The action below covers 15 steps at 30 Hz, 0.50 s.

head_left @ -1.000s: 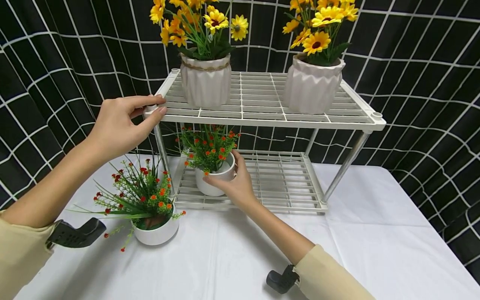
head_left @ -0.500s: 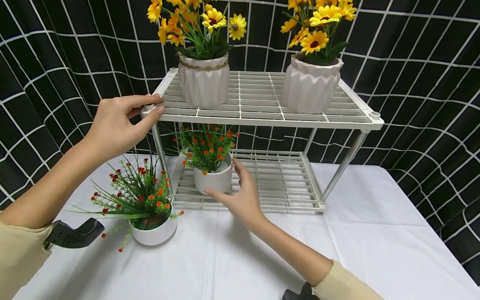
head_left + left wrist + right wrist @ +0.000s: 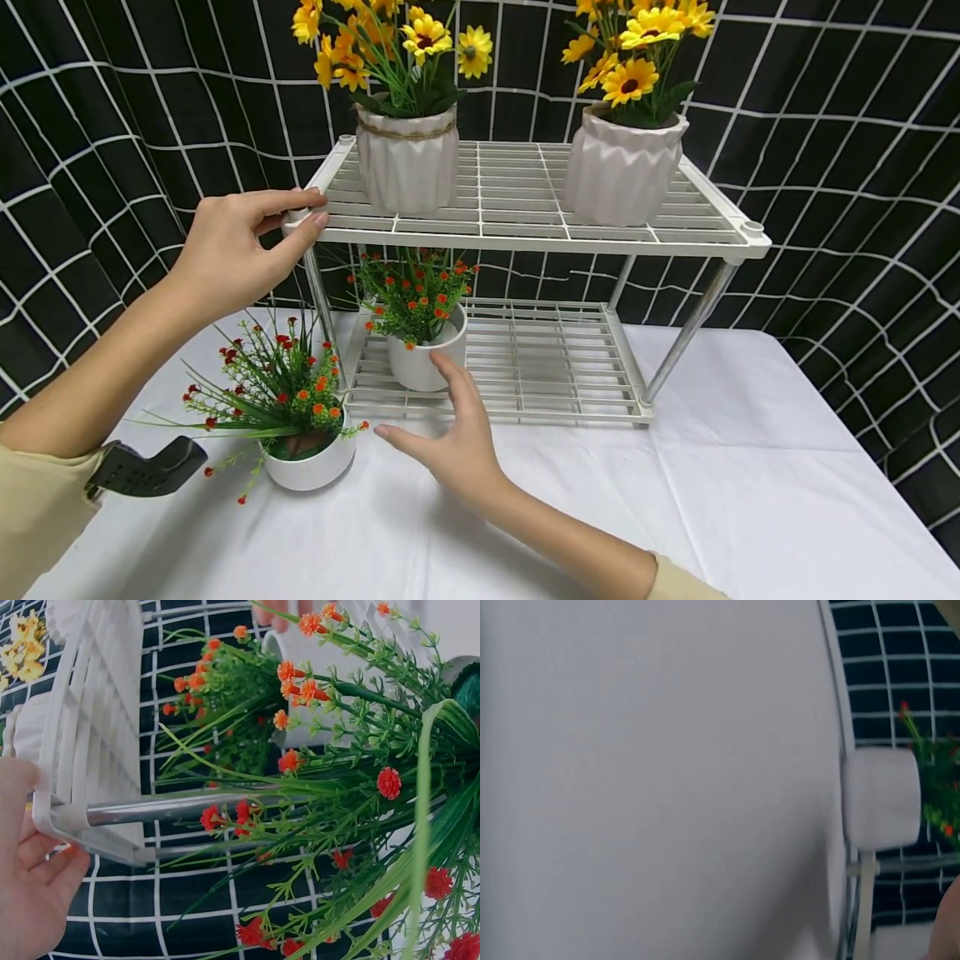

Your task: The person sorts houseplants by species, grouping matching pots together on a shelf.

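A white wire shelf rack (image 3: 525, 243) has two tiers. My left hand (image 3: 232, 250) grips its upper front left corner, thumb at the front edge and fingers over the top; the left wrist view shows the same hand (image 3: 34, 877) there. On the lower tier, at the left, a white pot (image 3: 420, 367) of orange-red flowers stands upright. Just in front of it, my right hand (image 3: 461, 442) holds nothing, thumb and fingers spread apart. Left of that hand, a second white flowerpot (image 3: 311, 471) with red and orange blooms sits on the table.
Two pleated white pots of yellow flowers, one left (image 3: 408, 162) and one right (image 3: 626, 171), stand on the upper tier. A white cloth (image 3: 750, 500) covers the table. Black fabric with a white grid (image 3: 847, 125) hangs behind. Metal posts (image 3: 690, 333) join the tiers.
My right hand has let go of the pot on the lower tier and drawn back toward the front. That pot stays in place. The left hand keeps its hold on the corner.
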Available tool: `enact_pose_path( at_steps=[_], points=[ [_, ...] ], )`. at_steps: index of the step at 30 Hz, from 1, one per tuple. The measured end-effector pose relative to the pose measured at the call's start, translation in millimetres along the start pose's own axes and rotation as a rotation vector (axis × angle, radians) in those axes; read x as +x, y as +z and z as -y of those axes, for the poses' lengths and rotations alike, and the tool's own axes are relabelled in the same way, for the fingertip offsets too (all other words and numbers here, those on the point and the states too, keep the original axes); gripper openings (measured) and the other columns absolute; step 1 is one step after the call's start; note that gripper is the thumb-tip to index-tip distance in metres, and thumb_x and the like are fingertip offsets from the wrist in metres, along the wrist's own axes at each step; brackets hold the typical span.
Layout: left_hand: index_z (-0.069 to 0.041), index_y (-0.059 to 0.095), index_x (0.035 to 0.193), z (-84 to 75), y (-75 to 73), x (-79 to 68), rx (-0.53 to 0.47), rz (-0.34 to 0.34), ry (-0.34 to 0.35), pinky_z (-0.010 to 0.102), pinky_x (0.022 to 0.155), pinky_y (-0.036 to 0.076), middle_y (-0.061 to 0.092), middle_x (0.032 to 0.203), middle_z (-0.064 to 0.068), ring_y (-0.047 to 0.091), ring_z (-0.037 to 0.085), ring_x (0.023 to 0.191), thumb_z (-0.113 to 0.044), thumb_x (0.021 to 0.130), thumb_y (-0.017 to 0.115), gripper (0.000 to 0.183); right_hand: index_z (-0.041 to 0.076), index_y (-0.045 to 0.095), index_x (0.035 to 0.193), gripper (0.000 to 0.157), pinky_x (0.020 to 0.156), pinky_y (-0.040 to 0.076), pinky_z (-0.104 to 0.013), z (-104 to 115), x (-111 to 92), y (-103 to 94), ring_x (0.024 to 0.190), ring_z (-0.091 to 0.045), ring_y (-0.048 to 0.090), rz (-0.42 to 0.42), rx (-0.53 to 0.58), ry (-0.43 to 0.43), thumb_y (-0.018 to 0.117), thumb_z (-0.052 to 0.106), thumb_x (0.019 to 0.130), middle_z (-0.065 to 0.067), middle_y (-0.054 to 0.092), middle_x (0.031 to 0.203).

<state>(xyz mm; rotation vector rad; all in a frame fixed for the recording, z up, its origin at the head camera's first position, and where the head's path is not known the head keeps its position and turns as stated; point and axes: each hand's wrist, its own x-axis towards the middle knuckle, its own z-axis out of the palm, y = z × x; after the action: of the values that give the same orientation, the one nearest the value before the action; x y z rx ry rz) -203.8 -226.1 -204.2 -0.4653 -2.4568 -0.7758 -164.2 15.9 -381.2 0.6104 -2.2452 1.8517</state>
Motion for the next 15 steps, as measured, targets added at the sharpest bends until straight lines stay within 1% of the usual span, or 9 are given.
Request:
enact_pose_path(
  at_steps=[8, 12, 15],
  points=[
    [-0.001, 0.072, 0.133, -0.2, -0.1, -0.5, 0.013, -0.005, 0.008, 0.058, 0.107, 0.053, 0.07, 0.136, 0.022, 0.065, 0.043, 0.128, -0.023, 0.104, 0.066, 0.036, 0.003, 0.044, 0.157, 0.096, 0.124, 0.03, -0.062, 0, -18, 23.9, 0.151, -0.032, 0.042, 0.103, 0.022, 0.062, 0.095, 0.019, 0.077, -0.012, 0.047, 0.16],
    [-0.001, 0.072, 0.133, -0.5, -0.2, -0.8, 0.012, -0.006, 0.013, 0.059, 0.106, 0.053, 0.07, 0.136, 0.022, 0.066, 0.044, 0.127, -0.022, 0.104, 0.066, 0.036, 0.006, 0.045, 0.157, 0.095, 0.123, 0.032, -0.061, -1, -21, 36.0, 0.149, -0.03, 0.044, 0.137, 0.031, 0.094, 0.094, 0.021, 0.078, -0.01, 0.048, 0.159],
    [-0.001, 0.072, 0.133, -0.5, -0.4, -0.8, 0.008, -0.006, 0.016, 0.058, 0.106, 0.053, 0.07, 0.135, 0.022, 0.066, 0.044, 0.127, -0.022, 0.104, 0.066, 0.036, 0.006, 0.046, 0.157, 0.093, 0.122, 0.034, -0.06, 1, -21, 45.1, 0.148, -0.031, 0.045, 0.159, 0.037, 0.116, 0.094, 0.021, 0.079, -0.011, 0.049, 0.158]
  ],
)
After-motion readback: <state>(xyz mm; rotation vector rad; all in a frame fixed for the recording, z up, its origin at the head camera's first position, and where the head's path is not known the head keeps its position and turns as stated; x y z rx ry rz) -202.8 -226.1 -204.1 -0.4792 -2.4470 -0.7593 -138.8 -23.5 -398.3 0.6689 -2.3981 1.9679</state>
